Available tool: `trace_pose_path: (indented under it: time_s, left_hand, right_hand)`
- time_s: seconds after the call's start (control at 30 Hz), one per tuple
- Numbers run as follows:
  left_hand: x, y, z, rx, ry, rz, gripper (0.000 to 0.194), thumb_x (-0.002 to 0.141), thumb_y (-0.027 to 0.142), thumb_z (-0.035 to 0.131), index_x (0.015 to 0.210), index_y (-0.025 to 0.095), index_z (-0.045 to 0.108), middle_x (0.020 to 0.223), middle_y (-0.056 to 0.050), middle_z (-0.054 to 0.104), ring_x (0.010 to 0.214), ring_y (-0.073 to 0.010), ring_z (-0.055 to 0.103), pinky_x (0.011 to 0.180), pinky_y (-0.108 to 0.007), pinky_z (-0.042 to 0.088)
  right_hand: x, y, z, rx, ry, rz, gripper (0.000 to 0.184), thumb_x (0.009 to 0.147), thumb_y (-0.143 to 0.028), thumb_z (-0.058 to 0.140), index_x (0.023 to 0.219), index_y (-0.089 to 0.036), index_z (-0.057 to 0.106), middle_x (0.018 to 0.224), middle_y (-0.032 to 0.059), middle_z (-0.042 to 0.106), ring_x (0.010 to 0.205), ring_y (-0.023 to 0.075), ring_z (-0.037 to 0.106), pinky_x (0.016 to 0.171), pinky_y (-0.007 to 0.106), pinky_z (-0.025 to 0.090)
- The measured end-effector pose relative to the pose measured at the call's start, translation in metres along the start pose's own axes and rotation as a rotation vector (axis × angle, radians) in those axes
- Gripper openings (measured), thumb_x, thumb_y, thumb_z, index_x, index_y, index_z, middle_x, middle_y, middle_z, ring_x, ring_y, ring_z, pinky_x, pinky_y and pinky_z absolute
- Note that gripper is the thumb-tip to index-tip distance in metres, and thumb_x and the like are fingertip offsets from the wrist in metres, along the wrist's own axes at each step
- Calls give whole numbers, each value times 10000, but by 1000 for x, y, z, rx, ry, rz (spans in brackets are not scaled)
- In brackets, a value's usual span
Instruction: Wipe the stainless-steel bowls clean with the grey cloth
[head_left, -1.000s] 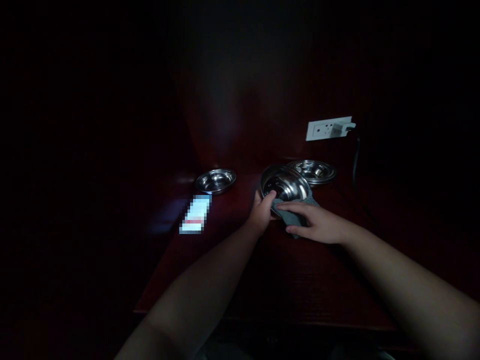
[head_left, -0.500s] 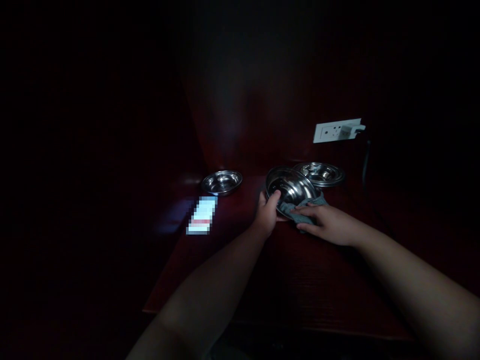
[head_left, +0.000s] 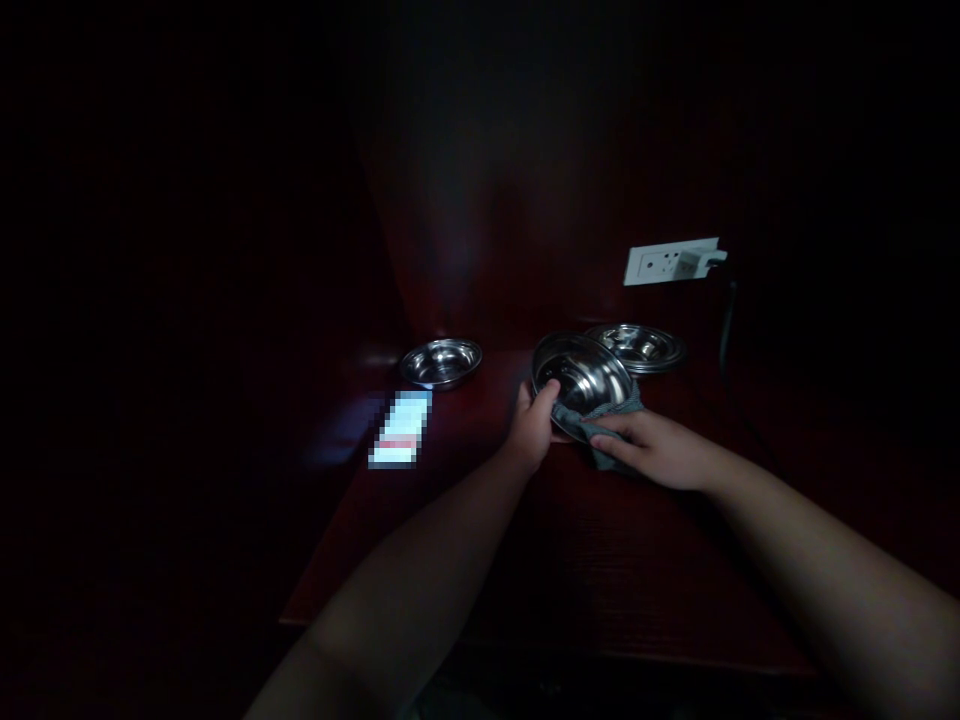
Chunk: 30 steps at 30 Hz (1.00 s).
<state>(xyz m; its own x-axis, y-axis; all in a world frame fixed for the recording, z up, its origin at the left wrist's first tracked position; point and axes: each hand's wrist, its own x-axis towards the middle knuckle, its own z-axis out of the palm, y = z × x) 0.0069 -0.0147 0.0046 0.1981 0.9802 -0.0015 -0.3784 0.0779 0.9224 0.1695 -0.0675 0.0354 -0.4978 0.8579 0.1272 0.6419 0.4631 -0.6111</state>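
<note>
A shiny metal bowl (head_left: 589, 375) is tilted above the dark red table, its hollow side toward me. My left hand (head_left: 532, 425) grips its left rim, thumb inside and fingers behind. At the bowl's lower right rim, a grey-green cloth (head_left: 611, 455) is pinched in my right hand (head_left: 656, 448) and folded over the edge. The fingers under the cloth are partly hidden. Just behind the held bowl sits a stack of metal bowls (head_left: 645, 347), partly covered by it. Another metal bowl (head_left: 441, 362) stands upright to the left.
A lit phone (head_left: 401, 430), its screen blurred, lies near the left edge of the table (head_left: 600, 580). On the back wall is a white socket panel (head_left: 667, 262) with a plug in it, and a dark cable (head_left: 726, 325) hangs down at its right. The surroundings are very dark.
My right hand has shifted slightly with the cloth along the bowl's lower rim, and its fingers have drawn closer together. The left hand keeps its hold on the bowl.
</note>
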Motion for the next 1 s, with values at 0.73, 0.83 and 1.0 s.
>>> trace_pose_path:
  time_s: [0.73, 0.83, 1.0]
  left_hand:
    - [0, -3, 1, 63, 21, 34, 429, 775, 420, 599, 1152, 224, 541, 1118, -79, 640, 1024, -235, 606, 870, -400, 499]
    - [0, -3, 2, 68, 28, 43, 431, 778, 427, 592, 1155, 224, 545, 1105, -75, 648, 1015, -230, 610, 882, -393, 489]
    - [3, -6, 0, 94, 31, 73, 437, 780, 432, 580, 1158, 216, 548, 1105, -70, 650, 1016, -230, 609, 885, -385, 485]
  right_hand:
    - [1, -6, 4, 80, 1, -33, 409, 926, -445, 367, 966, -158, 655, 858, 56, 675, 760, 174, 597, 750, 311, 466]
    - [1, -7, 6, 112, 3, -84, 384, 930, -418, 373, 1057, -169, 635, 965, 58, 680, 862, 186, 612, 828, 324, 466]
    - [2, -8, 7, 112, -3, -115, 360, 928, -389, 387, 1101, -177, 620, 992, 55, 676, 904, 190, 606, 855, 329, 460]
